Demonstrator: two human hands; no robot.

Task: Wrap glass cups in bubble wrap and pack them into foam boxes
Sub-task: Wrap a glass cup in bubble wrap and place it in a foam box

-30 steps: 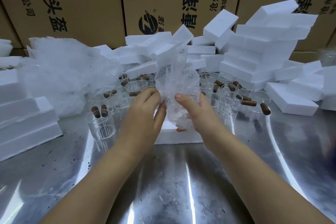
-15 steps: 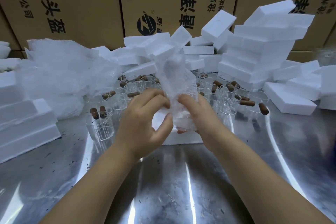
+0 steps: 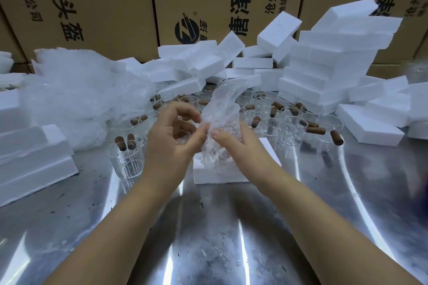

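Note:
A bundle of clear bubble wrap (image 3: 222,118) stands upright between my hands above a white foam box (image 3: 220,173) on the steel table; whatever is inside the wrap is hidden. My left hand (image 3: 171,136) pinches the wrap's left edge with thumb and curled fingers. My right hand (image 3: 238,146) holds the bundle from the right and below, thumb pressed on its front. Several empty glass cups (image 3: 127,159) with brown handles stand behind and to the left.
A heap of loose bubble wrap (image 3: 76,92) lies at the left. Stacked foam boxes (image 3: 328,69) rise at the back right, and more foam pieces (image 3: 30,157) sit at the left edge. Cardboard cartons (image 3: 97,2) wall off the back. The steel table (image 3: 208,238) reflects light near me.
The wrap's upper flap has dropped and drawn tighter around the bundle. My left hand shifted from flat against the wrap to pinching its edge. My right hand stayed underneath.

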